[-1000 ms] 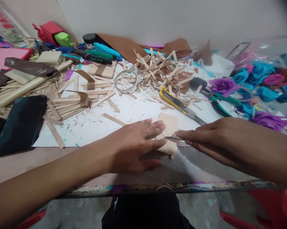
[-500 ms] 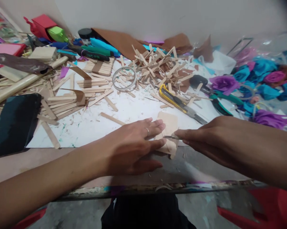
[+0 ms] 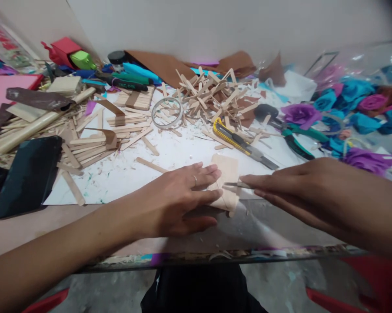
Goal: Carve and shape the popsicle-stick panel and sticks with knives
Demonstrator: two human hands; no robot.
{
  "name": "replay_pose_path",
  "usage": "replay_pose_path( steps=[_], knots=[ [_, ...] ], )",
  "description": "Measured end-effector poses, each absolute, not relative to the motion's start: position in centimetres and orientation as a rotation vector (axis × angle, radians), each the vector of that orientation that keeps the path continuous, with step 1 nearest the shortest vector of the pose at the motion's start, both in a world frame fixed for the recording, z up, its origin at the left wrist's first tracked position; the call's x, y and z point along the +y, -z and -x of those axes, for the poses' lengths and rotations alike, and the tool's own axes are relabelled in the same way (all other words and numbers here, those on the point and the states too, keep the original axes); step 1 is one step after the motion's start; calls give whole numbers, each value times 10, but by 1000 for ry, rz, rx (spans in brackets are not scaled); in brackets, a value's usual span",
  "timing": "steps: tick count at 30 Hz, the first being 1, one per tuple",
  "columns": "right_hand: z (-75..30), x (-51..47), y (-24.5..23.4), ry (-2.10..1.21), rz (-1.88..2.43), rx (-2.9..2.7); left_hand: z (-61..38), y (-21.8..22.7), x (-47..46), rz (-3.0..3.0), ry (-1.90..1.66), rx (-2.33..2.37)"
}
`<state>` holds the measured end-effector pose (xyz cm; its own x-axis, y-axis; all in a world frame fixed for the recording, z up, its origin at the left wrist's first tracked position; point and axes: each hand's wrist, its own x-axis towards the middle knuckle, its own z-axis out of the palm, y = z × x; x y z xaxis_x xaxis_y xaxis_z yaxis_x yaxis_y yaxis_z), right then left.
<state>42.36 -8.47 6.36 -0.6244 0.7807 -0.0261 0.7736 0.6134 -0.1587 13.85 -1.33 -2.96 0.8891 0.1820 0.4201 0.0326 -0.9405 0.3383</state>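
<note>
A small pale wooden panel (image 3: pixel 227 164) with marks scored across it lies at the front edge of the white paper. Spread flat over its left side, my left hand (image 3: pixel 186 195) is open, its fingertips pressing the wood. A ring circles one finger. My right hand (image 3: pixel 290 184) pinches a thin craft knife (image 3: pixel 237 184), whose narrow tip points left onto the panel near my left fingertips. Most of its handle is hidden in my fingers. The end of a craft stick (image 3: pixel 231 214) pokes out under the panel's lower edge.
Behind the panel lies a yellow utility knife (image 3: pixel 238 141). Craft sticks (image 3: pixel 212 93) are heaped at the back, beside a tape roll (image 3: pixel 166 113). Green-handled pliers (image 3: pixel 295 141) and paper flowers (image 3: pixel 359 98) sit right; a dark phone (image 3: pixel 28 174) lies left. The table edge (image 3: pixel 189 261) is close.
The knife tip has shifted slightly on the panel, drawing back a little from my left fingertips. My left hand stays pressed down. The whole view has shifted slightly.
</note>
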Motion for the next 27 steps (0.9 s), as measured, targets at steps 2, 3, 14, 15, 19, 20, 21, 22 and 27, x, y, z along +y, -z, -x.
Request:
replay_pose_path(
  steps=[2, 3, 14, 15, 19, 20, 21, 22, 27],
  knots=[
    [-428, -90, -61, -145, 1320, -2836, -139, 27, -13, -2719, -646, 146],
    [-429, -91, -60, -90, 1331, -2868, -140, 26, -13, -2716, -647, 148],
    [-426, -87, -54, 37, 1322, -2925, -141, 31, -16, -2705, -705, 188],
    [-425, -85, -55, 10, 1319, -2921, -140, 31, -16, -2709, -706, 185],
    [-419, -81, -59, -60, 1301, -2890, -140, 29, -16, -2719, -670, 200],
    [-418, -81, -60, -69, 1315, -2892, -140, 29, -16, -2721, -658, 210],
    [-418, -81, -60, -80, 1327, -2896, -141, 28, -16, -2721, -656, 213],
    [-418, -81, -61, -95, 1337, -2901, -141, 28, -16, -2716, -657, 210],
    [-418, -79, -61, -94, 1321, -2899, -141, 27, -13, -2619, -676, 184]
  ],
)
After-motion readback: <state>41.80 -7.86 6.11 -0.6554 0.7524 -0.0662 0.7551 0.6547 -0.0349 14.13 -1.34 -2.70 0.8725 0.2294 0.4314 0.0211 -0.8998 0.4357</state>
